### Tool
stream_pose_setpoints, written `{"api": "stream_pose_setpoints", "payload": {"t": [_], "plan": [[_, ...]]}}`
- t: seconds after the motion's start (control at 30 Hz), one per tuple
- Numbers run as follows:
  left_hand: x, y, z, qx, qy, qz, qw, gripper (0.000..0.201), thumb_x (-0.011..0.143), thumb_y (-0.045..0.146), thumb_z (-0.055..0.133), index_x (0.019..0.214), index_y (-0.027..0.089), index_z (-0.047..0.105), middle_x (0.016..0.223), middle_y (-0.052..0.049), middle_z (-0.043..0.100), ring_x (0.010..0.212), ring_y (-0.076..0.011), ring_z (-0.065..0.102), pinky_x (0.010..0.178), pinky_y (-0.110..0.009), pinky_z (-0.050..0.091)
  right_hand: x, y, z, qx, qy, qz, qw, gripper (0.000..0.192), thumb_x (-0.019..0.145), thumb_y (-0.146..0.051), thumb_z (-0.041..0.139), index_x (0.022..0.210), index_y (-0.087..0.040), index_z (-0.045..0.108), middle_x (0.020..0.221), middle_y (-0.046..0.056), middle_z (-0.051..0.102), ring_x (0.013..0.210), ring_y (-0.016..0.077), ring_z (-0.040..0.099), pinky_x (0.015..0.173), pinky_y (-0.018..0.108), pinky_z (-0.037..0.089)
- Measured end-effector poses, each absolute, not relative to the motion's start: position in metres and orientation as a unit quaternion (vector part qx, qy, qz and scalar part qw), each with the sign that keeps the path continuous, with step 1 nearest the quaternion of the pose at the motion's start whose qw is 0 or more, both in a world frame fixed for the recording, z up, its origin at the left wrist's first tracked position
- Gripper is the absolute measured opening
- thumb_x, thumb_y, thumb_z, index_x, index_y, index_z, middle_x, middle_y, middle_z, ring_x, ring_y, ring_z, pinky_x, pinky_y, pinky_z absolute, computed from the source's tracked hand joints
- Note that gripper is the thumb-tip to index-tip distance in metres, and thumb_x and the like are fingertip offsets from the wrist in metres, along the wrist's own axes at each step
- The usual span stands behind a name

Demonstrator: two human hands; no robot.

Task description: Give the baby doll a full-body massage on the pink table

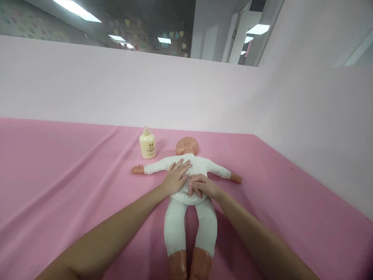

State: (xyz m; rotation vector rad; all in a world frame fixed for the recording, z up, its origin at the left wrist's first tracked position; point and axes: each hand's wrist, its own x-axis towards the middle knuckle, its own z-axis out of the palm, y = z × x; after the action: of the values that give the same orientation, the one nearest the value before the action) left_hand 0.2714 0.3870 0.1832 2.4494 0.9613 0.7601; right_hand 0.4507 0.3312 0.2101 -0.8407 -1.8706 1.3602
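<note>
A baby doll [199, 165] with a white cloth body lies stretched out on the pink cover, arms spread wide and its bald head [188, 145] turned to the left. My left hand [176, 178] rests flat on the left side of the doll's torso, fingers extended and somewhat apart. On the lower right of the torso sits my right hand [202, 184], its fingers bent and apart, with the fingertips against the white cloth. I see nothing held in either hand. Part of the torso is hidden beneath them.
A cream-coloured pump bottle [148, 144] stands upright beyond the doll's left-side arm. The pink cover [87, 163] has long creases on the left. A white wall [116, 89] rises behind and along the right, with a window [140, 27] above it.
</note>
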Motion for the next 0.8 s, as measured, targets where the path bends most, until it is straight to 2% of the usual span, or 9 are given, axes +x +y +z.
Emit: {"api": "stream_pose_setpoints", "payload": {"t": [0.13,0.3,0.43,0.57,0.7,0.8], "plan": [[0.273,0.387,0.18,0.859,0.384,0.278,0.192,0.051,0.1,0.039,0.037,0.15,0.031,0.04,0.163,-0.003,0.03,0.153,-0.0292,0.016,0.121,-0.06,0.011,0.451,0.331,0.21,-0.32,-0.721,0.521,0.325,0.047,0.088,-0.053,0.057,0.061,-0.017,0.069,0.033,-0.006,0.041,0.039,0.0098,0.038,0.058,0.028,0.045],[0.274,0.391,0.172,0.823,0.437,0.308,0.194,0.059,0.099,0.041,0.037,0.155,0.027,0.029,0.165,-0.005,0.024,0.153,-0.0337,0.014,0.12,-0.061,0.014,0.451,0.33,0.213,-0.334,-0.747,0.493,0.297,0.044,0.088,-0.05,0.057,0.063,-0.017,0.07,0.036,-0.007,0.039,0.037,0.0079,0.03,0.045,0.024,0.027],[0.274,0.397,0.163,0.799,0.468,0.323,0.195,0.064,0.098,0.042,0.036,0.157,0.02,0.024,0.165,-0.011,0.023,0.153,-0.034,0.013,0.121,-0.059,0.014,0.451,0.329,0.212,-0.348,-0.718,0.504,0.329,0.042,0.088,-0.047,0.056,0.061,-0.017,0.067,0.036,-0.008,0.035,0.037,0.0071,0.024,0.042,0.025,0.017],[0.274,0.404,0.153,0.784,0.485,0.336,0.193,0.069,0.097,0.043,0.036,0.156,0.01,0.022,0.163,-0.018,0.025,0.153,-0.0332,0.013,0.122,-0.054,0.016,0.45,0.332,0.204,-0.387,-0.664,0.482,0.421,0.042,0.091,-0.044,0.051,0.063,-0.017,0.064,0.037,-0.007,0.04,0.038,0.0072,0.027,0.046,0.024,0.023],[0.274,0.407,0.145,0.778,0.484,0.357,0.183,0.067,0.097,0.044,0.037,0.154,0.012,0.024,0.162,-0.019,0.028,0.153,-0.0324,0.015,0.122,-0.054,0.018,0.447,0.337,0.196,-0.43,-0.596,0.454,0.504,0.031,0.091,-0.042,0.05,0.076,-0.018,0.063,0.051,-0.005,0.051,0.041,0.008,0.033,0.045,0.024,0.023],[0.274,0.407,0.145,0.781,0.488,0.348,0.175,0.067,0.097,0.043,0.035,0.154,0.008,0.024,0.161,-0.021,0.028,0.152,-0.0333,0.016,0.122,-0.054,0.018,0.445,0.337,0.193,-0.441,-0.586,0.411,0.541,0.022,0.09,-0.039,0.05,0.089,-0.02,0.061,0.067,-0.003,0.057,0.049,0.0095,0.044,0.052,0.025,0.037]]}}
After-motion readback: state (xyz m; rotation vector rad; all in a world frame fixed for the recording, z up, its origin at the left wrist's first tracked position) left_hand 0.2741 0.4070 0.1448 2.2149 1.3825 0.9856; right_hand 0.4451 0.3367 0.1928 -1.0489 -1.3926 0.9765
